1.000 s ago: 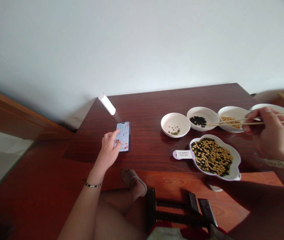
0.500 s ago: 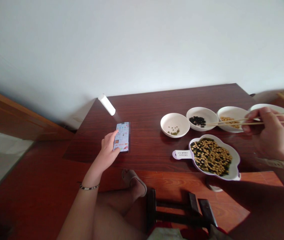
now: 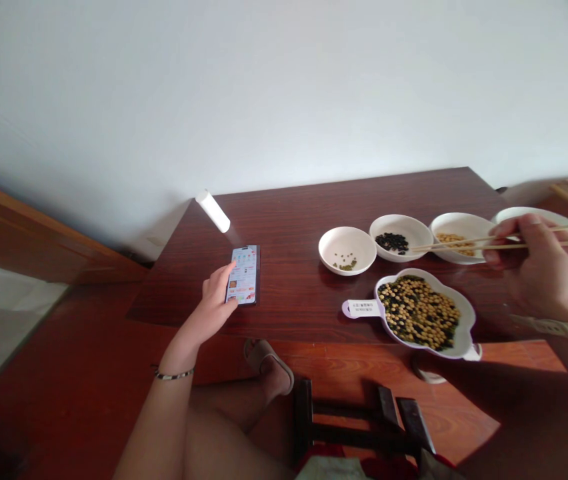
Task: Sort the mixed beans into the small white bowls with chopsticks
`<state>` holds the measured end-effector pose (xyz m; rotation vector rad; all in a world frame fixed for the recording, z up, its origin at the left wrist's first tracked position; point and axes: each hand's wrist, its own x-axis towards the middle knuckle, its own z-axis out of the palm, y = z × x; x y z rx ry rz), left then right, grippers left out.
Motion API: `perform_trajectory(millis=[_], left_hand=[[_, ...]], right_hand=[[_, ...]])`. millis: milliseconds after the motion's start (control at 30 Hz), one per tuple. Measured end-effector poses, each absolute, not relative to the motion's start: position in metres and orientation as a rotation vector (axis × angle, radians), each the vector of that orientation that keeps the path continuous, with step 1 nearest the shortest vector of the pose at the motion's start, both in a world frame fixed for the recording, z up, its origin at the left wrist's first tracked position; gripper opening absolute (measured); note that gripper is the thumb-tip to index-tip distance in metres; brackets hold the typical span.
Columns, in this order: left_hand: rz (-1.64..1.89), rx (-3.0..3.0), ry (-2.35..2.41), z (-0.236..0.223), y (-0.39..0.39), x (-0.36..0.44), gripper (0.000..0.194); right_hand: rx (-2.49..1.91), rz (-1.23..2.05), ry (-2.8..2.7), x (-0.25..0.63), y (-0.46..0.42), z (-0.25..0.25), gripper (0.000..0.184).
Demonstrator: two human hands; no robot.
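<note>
My left hand rests at the left edge of a smartphone lying face up with its screen lit. Its index finger and thumb are apart and touch the phone, which lies on the table. My right hand is closed around a pair of wooden chopsticks. Their tips are over the right rim of the white bowl of black beans; I cannot make out anything between them. The chopsticks cross above a bowl of yellow beans. Nearer to me sits a lobed white-and-lilac tray of mixed beans.
A white bowl holding a few green beans stands at the left of the row. Another white bowl is partly hidden behind my right hand. A white cylinder stands near the back left of the brown table, which meets the wall.
The view has shifted very slightly, so the bowls and tray sit a little further left. Both hands keep nearly the same pose, with the chopsticks still in my right hand.
</note>
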<state>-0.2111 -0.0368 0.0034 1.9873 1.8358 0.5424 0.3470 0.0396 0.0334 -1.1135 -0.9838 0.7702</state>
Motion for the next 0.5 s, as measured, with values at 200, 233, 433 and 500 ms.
perform_trajectory(millis=[200,233,433,500], left_hand=[[0.603,1.998,1.982,-0.005,-0.027,-0.204,0.063],[0.597,1.996,1.984,-0.005,-0.026,-0.204,0.063],[0.681,1.930,2.041,-0.007,-0.022,-0.204,0.056],[0.725,1.931,2.090,-0.009,-0.020,-0.200,0.056]], right_hand=[[-1.108,0.774,-0.985,0.344,0.038,0.036,0.026],[-1.109,0.776,-0.985,0.344,0.038,0.036,0.024],[-1.075,0.782,-1.001,0.344,0.036,0.038,0.023],[-1.081,0.797,-1.008,0.344,0.036,0.039,0.022]])
